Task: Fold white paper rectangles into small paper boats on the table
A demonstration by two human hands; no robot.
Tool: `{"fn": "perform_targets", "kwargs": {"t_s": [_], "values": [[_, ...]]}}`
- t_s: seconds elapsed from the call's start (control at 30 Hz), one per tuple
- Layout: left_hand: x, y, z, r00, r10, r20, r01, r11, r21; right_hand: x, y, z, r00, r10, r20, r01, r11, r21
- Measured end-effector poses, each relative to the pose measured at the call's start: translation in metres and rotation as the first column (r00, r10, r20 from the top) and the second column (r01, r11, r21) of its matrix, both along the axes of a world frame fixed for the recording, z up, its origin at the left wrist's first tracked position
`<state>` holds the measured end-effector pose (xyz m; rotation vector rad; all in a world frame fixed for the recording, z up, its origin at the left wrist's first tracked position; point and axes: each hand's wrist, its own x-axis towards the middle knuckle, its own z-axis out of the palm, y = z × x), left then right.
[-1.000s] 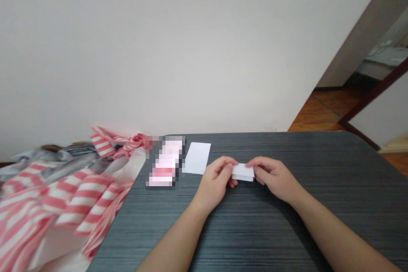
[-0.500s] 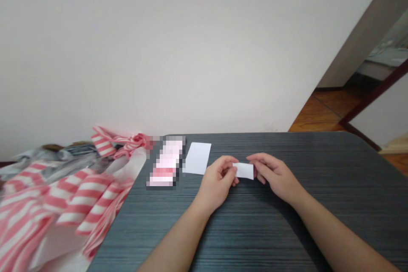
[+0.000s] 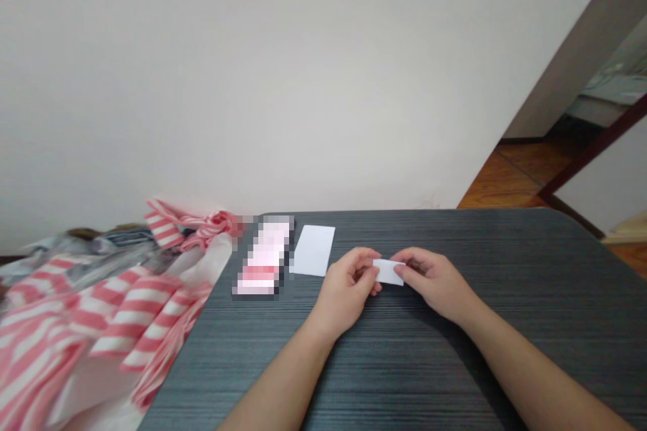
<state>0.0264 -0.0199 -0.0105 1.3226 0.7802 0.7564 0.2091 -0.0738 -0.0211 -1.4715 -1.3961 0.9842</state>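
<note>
On my feed I see plain white on the small paper [image 3: 386, 273] and the larger sheet [image 3: 313, 250]. The desk [image 3: 505, 256] reads blackish grey, finely streaked. I make out coral-pink and white stripes on the cloth [image 3: 136, 313], pale grey on the wall [image 3: 323, 81], orange-brown wood grain on the floor [image 3: 500, 178].

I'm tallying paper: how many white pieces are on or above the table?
2: a small white paper between the left hand and right hand, and a larger white sheet on the table, left of the hands. More could be hidden beneath.
</note>
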Motion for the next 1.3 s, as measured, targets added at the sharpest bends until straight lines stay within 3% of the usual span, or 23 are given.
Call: {"fn": "perform_targets", "kwargs": {"t_s": [0.2,0.5,0.87,1.0,1.3], "values": [[0.001,0.002,-0.004,1.000,0.004,0.006,-0.004,0.999,-0.046,0.000,0.000,0.000,1.000,-0.015,0.000,0.015,1.000,0.012],[-0.003,0.005,-0.005,0.985,-0.060,-0.160,0.069,0.996,0.052,0.002,0.000,0.001,0.998,-0.062,0.000,0.062,0.998,0.017],[-0.003,0.005,-0.007,0.982,-0.062,-0.181,0.078,0.993,0.084,0.002,0.001,-0.001,0.999,-0.039,-0.009,0.039,0.999,0.009],[-0.005,0.004,-0.005,0.970,-0.069,-0.232,0.105,0.984,0.146,-0.002,0.001,0.002,1.000,-0.010,-0.025,0.011,1.000,0.029],[-0.007,0.002,0.006,0.926,-0.086,-0.368,0.210,0.927,0.311,-0.007,0.001,0.009,0.991,0.064,0.116,-0.079,0.988,0.133]]}}
